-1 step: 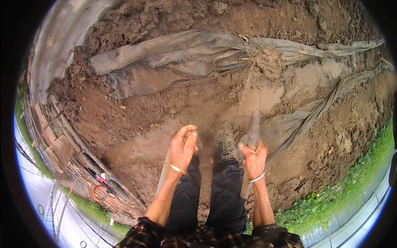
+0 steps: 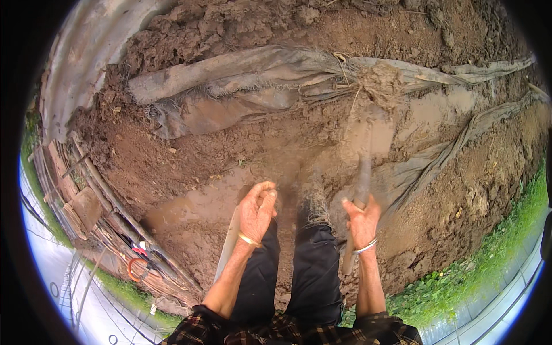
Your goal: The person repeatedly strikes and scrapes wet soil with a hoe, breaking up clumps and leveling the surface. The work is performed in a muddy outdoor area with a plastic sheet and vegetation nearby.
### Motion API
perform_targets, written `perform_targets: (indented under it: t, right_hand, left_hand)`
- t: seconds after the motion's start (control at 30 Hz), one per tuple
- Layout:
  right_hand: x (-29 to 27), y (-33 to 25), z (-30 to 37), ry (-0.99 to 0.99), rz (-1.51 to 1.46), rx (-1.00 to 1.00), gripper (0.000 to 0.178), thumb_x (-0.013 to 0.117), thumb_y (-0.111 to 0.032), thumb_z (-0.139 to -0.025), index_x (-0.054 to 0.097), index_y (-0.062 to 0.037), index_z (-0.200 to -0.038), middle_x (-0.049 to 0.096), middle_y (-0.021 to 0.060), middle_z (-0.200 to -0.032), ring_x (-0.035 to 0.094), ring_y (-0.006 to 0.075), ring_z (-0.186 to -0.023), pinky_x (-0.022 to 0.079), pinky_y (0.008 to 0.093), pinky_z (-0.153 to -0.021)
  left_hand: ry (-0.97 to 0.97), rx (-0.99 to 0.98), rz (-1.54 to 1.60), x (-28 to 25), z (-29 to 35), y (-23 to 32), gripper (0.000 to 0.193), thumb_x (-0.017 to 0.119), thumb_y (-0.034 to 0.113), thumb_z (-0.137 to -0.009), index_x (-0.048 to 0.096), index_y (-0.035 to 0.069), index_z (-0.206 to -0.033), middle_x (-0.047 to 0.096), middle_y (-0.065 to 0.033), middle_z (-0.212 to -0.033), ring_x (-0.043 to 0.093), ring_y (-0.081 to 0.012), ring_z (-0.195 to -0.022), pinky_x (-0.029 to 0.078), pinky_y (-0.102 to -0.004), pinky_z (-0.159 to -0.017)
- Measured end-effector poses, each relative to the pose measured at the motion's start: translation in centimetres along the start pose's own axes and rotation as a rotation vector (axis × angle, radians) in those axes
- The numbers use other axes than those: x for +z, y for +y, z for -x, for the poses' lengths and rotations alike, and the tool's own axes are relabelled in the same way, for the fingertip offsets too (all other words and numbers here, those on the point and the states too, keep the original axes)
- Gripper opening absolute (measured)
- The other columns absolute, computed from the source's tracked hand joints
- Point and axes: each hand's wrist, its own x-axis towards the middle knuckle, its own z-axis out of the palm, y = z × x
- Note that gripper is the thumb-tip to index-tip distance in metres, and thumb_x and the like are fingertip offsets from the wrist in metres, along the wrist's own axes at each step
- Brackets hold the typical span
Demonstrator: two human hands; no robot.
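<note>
In my right hand (image 2: 362, 221) is the wooden handle of a muddy spade (image 2: 364, 181); the fingers wrap round it and the thumb points up along it. The handle's rear end sticks out below that hand, beside my leg. Beyond it, the muddy far end reaches over wet ground, where a clod of mud (image 2: 379, 85) sits against the crumpled grey sheet. My left hand (image 2: 257, 211) hovers above my left leg with its fingers curled closed. A pale flat strip (image 2: 227, 244) runs behind the left wrist and forearm; whether my fingers hold it is hidden.
Folded grey sheeting (image 2: 241, 72) lies across the soil ahead, and more sheeting (image 2: 437, 155) lies at right. Muddy puddles (image 2: 178, 210) fill the trench around my feet. Wooden poles (image 2: 109, 201) and an orange ring (image 2: 138, 268) are at left. Green plants (image 2: 443, 282) border the right side.
My right hand and the spade handle have shifted slightly to the right. My left hand has moved a little down and right, still curled.
</note>
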Motion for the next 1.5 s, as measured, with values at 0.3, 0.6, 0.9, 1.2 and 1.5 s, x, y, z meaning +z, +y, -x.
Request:
perform_targets:
  t: [0.3,0.6,0.9,1.2,1.5]
  right_hand:
    - [-2.2,-10.0,-4.5,0.501,-0.061,-0.759,0.023,0.075,-0.002,-0.076,0.056,-0.0003,-0.089,0.057,0.0024,-0.073,0.049,0.0101,-0.065,0.044,0.0264,-0.060]
    - [12.4,-22.3,-8.6,-0.406,-0.249,-0.255,0.028,0.075,-0.018,-0.087,0.053,-0.0072,-0.072,0.047,-0.0037,-0.057,0.041,0.0063,-0.041,0.034,0.0236,-0.039]
    - [10.5,-24.0,-7.2,-0.347,-0.515,-0.361,0.024,0.075,-0.022,-0.086,0.055,-0.0099,-0.079,0.048,-0.0032,-0.058,0.041,0.0054,-0.043,0.035,0.0236,-0.040]
    - [2.3,-6.0,-5.5,-0.177,-0.650,0.017,0.023,0.072,-0.019,-0.087,0.051,-0.0093,-0.085,0.047,-0.0008,-0.065,0.040,0.0082,-0.046,0.035,0.0250,-0.043]
    - [6.4,7.2,-2.4,-0.275,-0.954,0.600,0.026,0.069,-0.025,-0.091,0.047,-0.0161,-0.080,0.039,-0.0058,-0.060,0.037,0.0076,-0.045,0.032,0.0254,-0.043]
  left_hand:
    - [-0.044,-0.054,0.004,-1.8,5.6,-2.9,0.021,0.061,0.010,-0.095,0.061,-0.002,-0.112,0.056,0.0012,-0.072,0.053,-0.0064,-0.055,0.043,-0.0223,-0.051]
    - [-0.050,-0.055,0.016,-3.2,7.0,-3.6,0.020,0.060,0.010,-0.095,0.062,-0.002,-0.111,0.055,0.0023,-0.070,0.052,-0.0057,-0.055,0.044,-0.0221,-0.052]
    - [-0.053,-0.023,-0.068,-2.4,6.5,-4.6,0.019,0.061,0.007,-0.093,0.063,-0.002,-0.109,0.055,0.0025,-0.070,0.052,-0.0046,-0.057,0.044,-0.0216,-0.052]
    - [0.081,0.409,-0.540,-2.2,-8.2,-2.8,0.020,0.061,0.008,-0.087,0.066,0.000,-0.106,0.059,-0.0009,-0.075,0.054,-0.0092,-0.058,0.046,-0.0250,-0.055]
    - [-0.435,-0.164,-0.288,-0.5,2.3,-3.1,0.035,0.061,0.030,-0.096,0.064,-0.004,-0.104,0.059,-0.0026,-0.075,0.056,-0.0098,-0.060,0.048,-0.0245,-0.055]
